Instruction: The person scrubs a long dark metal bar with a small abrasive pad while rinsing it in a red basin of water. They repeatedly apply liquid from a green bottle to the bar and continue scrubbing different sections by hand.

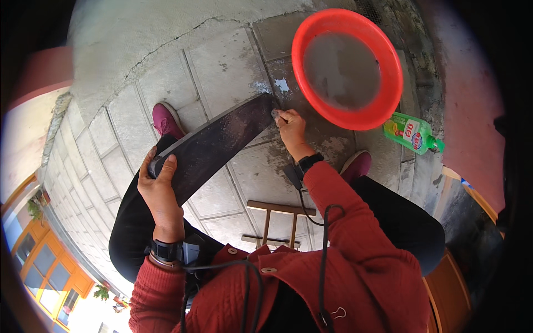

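A long dark panel [225,141], wet and speckled with foam-like spots, slants across the space between my knees. My left hand [160,183] grips its near left end, thumb on top and fingers at the edge. At the far right end my right hand [290,127] is closed on a small greyish scrubber [275,113], which touches or nearly touches the panel's corner. A red plastic basin [304,83] of cloudy water stands ahead on the right. Beside it a green pump bottle of dish detergent [410,133] lies on its side.
Stone paving [216,66] surrounds me, wet near the basin. A small wooden frame [270,206] is low between my legs. My shoes [166,120] flank the panel. Black cables [325,258] hang from my wrists and chest. A drain grate [368,9] lies beyond the basin.
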The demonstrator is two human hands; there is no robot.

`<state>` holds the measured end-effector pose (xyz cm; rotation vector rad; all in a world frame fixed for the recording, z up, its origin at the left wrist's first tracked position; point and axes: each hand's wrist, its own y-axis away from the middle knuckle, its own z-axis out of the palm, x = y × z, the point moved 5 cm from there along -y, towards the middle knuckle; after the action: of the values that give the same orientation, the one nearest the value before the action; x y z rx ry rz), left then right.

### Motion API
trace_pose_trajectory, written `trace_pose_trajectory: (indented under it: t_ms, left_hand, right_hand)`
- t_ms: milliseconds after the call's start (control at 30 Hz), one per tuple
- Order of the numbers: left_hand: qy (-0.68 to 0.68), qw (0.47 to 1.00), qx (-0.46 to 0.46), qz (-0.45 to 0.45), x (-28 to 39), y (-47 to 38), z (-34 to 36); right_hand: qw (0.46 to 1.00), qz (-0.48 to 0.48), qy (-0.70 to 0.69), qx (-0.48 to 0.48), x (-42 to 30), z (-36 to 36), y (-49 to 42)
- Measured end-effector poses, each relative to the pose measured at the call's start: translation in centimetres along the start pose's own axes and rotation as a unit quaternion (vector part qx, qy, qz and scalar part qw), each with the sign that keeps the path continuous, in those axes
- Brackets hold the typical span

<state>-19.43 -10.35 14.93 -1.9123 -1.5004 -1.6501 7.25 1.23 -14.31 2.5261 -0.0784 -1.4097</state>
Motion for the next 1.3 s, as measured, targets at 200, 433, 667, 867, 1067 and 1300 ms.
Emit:
trace_pose_trajectory:
  t_ms: [200, 433, 667, 867, 1067, 1300]
  left_hand:
    - [-0.011, 1.000, 0.003, 0.006, 0.0, -0.2, -0.1]
    - [-0.002, 1.000, -0.008, 0.010, -0.2, 0.0, 0.0]
    - [0.000, 1.000, -0.001, 0.015, -0.3, -0.4, -0.2]
    - [0.012, 1.000, -0.007, 0.008, -0.8, -0.4, -0.5]
    - [-0.005, 1.000, 0.008, -0.002, -0.4, -0.2, -0.4]
    - [-0.017, 1.000, 0.003, 0.013, 0.1, -0.1, -0.1]
  right_hand:
    - [0.998, -0.009, 0.008, 0.060, 1.2, 0.4, -2.0]
    - [0.998, -0.050, -0.020, 0.034, 0.4, 0.1, -1.1]
    - [1.000, 0.003, -0.007, -0.011, -5.6, -0.2, 1.9]
    - [0.977, -0.153, -0.132, -0.062, -13.4, -0.4, 7.7]
    - [0.999, -0.027, 0.024, 0.009, -3.7, -0.4, -0.5]
    - [0.993, 0.100, 0.056, 0.006, -0.1, 1.3, -4.2]
